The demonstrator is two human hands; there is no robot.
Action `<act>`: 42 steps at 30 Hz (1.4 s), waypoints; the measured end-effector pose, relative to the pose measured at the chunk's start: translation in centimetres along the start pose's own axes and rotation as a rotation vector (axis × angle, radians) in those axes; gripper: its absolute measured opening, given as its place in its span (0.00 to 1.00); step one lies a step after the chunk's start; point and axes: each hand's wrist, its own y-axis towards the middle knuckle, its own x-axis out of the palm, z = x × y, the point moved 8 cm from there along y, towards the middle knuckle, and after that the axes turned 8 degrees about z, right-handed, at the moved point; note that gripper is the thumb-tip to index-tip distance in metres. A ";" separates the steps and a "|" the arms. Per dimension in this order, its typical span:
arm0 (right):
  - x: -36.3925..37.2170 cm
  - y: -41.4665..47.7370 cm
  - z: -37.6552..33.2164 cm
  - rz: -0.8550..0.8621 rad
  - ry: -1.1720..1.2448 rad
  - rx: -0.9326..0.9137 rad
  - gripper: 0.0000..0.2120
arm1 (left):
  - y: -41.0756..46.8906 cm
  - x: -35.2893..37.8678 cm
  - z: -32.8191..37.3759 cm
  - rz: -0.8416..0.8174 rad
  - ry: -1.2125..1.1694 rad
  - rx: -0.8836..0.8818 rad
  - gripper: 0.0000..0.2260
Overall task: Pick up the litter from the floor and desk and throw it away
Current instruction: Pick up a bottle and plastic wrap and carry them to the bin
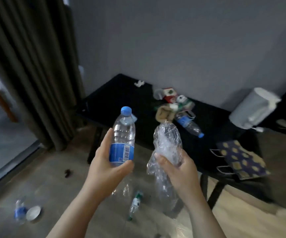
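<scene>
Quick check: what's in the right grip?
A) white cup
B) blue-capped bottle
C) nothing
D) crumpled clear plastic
D: the right grip holds the crumpled clear plastic; the blue-capped bottle is in the left grip.

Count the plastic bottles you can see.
4: bottle in the left hand; desk bottle lying by the pile; blue-label bottle and green-label bottle on the floor. The pile may hide more.
</scene>
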 end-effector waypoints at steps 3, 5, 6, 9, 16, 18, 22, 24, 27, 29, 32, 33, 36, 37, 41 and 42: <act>-7.2 -1.8 -2.6 0.171 0.048 -0.019 0.19 | -2.1 4.3 6.5 -0.147 -0.022 0.156 0.40; -12.6 -3.2 -3.8 0.297 0.069 -0.037 0.24 | -4.0 7.5 9.8 -0.241 -0.025 0.220 0.42; -15.3 -4.1 -4.3 0.359 0.065 -0.041 0.28 | -5.0 9.1 11.4 -0.283 -0.033 0.253 0.42; -22.9 -7.1 -5.1 0.516 0.073 -0.045 0.31 | -8.7 14.0 15.7 -0.383 -0.080 0.331 0.42; -40.1 -15.3 -5.0 0.722 0.049 -0.052 0.24 | -20.3 27.2 23.1 -0.621 -0.128 0.430 0.44; -45.4 -18.2 -4.7 0.802 0.025 -0.056 0.24 | -24.5 31.1 24.8 -0.681 -0.148 0.451 0.44; -55.1 -24.1 -4.1 0.942 -0.013 -0.073 0.17 | -32.5 38.3 27.9 -0.773 -0.215 0.493 0.45; -59.6 -27.1 -3.5 1.001 -0.031 -0.069 0.18 | -36.7 42.0 29.3 -0.827 -0.246 0.502 0.44; -64.7 -31.0 -2.8 1.100 -0.083 -0.051 0.16 | -41.5 46.7 30.6 -0.901 -0.266 0.521 0.44; -67.9 -33.4 -1.8 1.168 -0.101 -0.023 0.12 | -44.3 49.8 31.2 -0.949 -0.273 0.523 0.44; -72.0 -36.0 0.1 1.266 -0.112 0.023 0.08 | -47.5 54.2 31.8 -1.015 -0.261 0.525 0.44; -73.3 -36.5 0.8 1.292 -0.117 0.043 0.08 | -48.6 55.7 32.0 -1.041 -0.258 0.526 0.44; -77.2 -37.0 2.3 1.361 -0.123 0.078 0.09 | -51.0 60.5 32.7 -1.111 -0.244 0.540 0.44; -78.5 -36.9 2.7 1.385 -0.131 0.086 0.10 | -51.5 62.1 33.0 -1.127 -0.243 0.549 0.44; -83.6 -35.6 3.9 1.472 -0.202 0.100 0.10 | -52.3 69.3 34.7 -1.200 -0.269 0.567 0.43; -84.8 -35.1 4.2 1.494 -0.211 0.109 0.10 | -52.2 71.1 35.3 -1.214 -0.270 0.565 0.43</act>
